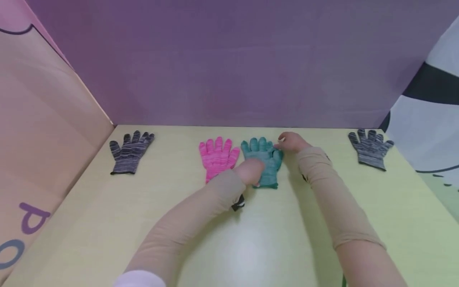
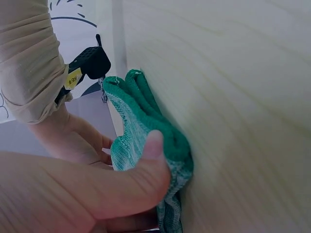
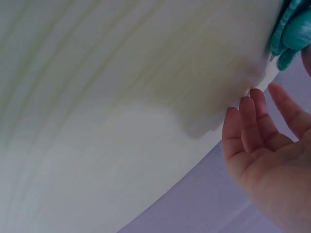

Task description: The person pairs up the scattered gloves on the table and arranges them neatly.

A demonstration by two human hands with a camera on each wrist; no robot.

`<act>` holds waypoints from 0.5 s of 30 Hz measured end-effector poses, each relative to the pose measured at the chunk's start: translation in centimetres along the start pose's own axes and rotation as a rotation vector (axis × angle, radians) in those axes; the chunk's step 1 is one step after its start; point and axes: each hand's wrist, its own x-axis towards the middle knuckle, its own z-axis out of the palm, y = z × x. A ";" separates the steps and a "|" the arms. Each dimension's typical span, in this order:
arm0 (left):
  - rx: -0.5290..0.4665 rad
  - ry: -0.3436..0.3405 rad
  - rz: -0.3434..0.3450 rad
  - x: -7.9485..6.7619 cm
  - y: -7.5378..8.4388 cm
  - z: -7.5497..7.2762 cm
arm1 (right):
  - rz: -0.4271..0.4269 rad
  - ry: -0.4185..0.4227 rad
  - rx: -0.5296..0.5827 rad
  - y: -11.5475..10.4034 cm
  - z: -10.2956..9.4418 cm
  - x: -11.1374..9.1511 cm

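Note:
A teal-green knit glove (image 1: 270, 171) lies on the table, its fingers pointing toward the back wall. My left hand (image 1: 251, 171) reaches across its left side and pinches it near the cuff. In the left wrist view, the thumb of the left hand (image 2: 107, 189) presses on the green glove (image 2: 129, 126), while the other fingers are mostly hidden. At the glove's upper right edge is my right hand (image 1: 292, 142), its thumb close to the glove's fingers. The right wrist view has the right hand (image 3: 272, 165) with fingers loosely bent, beside the green glove (image 3: 296, 31).
A pink glove (image 1: 216, 157) lies left of the green one, partly behind my left forearm. One grey striped glove (image 1: 129, 155) is at the table's far left, another (image 1: 371, 149) at the far right. A purple wall (image 1: 233, 79) rises behind the pale table (image 1: 251, 239).

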 end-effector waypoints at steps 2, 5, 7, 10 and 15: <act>0.001 -0.013 -0.003 -0.2 -0.1 0.0 | -0.051 0.016 -0.018 1.9 1.1 2.2; 0.001 -0.030 0.021 -0.7 -0.1 -0.1 | -0.117 0.023 -0.014 6.0 3.4 6.5; 0.003 -0.027 0.026 -1.1 -0.1 -0.3 | -0.131 0.017 -0.019 7.7 4.3 8.5; 0.000 -0.041 0.011 -1.3 -0.1 -0.6 | -0.183 0.037 0.017 8.2 4.7 9.0; -0.064 -0.028 -0.038 -0.8 -0.2 -0.5 | -0.126 0.082 0.077 1.9 1.9 2.9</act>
